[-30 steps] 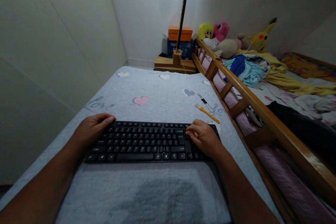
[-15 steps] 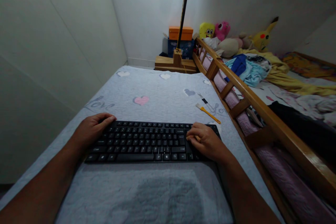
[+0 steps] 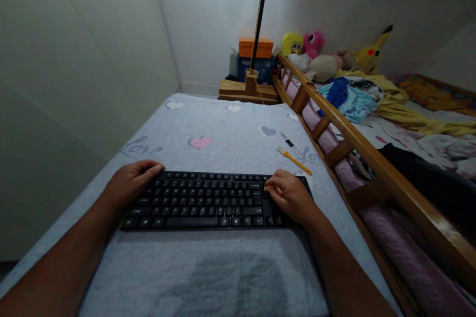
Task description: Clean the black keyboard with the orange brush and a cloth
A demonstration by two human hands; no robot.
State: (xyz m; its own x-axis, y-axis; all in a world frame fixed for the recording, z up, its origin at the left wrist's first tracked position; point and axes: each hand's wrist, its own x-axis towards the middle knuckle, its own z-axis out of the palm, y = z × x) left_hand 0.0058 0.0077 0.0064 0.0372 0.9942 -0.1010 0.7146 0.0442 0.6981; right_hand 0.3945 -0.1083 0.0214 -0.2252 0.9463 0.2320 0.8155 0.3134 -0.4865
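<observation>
A black keyboard (image 3: 208, 203) lies flat across the cloth-covered surface in front of me. My left hand (image 3: 132, 183) is closed over its left end, thumb along the top edge. Over the right end, my right hand (image 3: 289, 195) is closed in a pinch just above the navigation keys. A bit of something small and yellowish-tan shows between those fingers, mostly hidden by them. Beyond the keyboard, to the right, lie a brush with a yellow handle (image 3: 297, 162) and thin metal tweezers with a black band (image 3: 290, 143).
A light blue cloth (image 3: 167, 124) with hearts covers the surface. Along the right runs a wooden bed rail (image 3: 357, 148), with clothes and plush toys behind it. At the far end stand an orange box (image 3: 256, 47) and a black pole (image 3: 261, 10) on a wooden base.
My right hand has shifted slightly away from me over the keys, still pinched. The left hand and the keyboard have stayed put.
</observation>
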